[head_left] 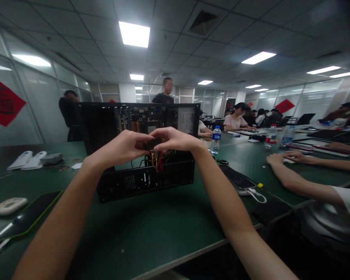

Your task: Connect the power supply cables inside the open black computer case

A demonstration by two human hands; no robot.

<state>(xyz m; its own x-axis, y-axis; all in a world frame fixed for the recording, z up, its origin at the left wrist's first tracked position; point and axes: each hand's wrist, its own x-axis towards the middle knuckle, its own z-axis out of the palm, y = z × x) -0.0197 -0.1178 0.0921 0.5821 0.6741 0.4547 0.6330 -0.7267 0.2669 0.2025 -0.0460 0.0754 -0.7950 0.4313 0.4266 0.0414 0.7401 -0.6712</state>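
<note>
presently, l. hand (124, 147) & r. hand (179, 139) have fingers curled together just above coloured wires (156, 160); whether gripping, can't tell. pc case (175, 177) on counter (151, 229), just beyond fingers, open side facing them. advis. for apparent wire work: brace w/ one hand, keep wires slack.

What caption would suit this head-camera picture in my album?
Left hand and right hand close together by coloured wires at an open black computer case on a green table.

Table (163, 229): passage along the near side.
Computer case (175, 177): blocks straight far.
Left phone (29, 216), right phone (237, 177): side obstacles.
</note>
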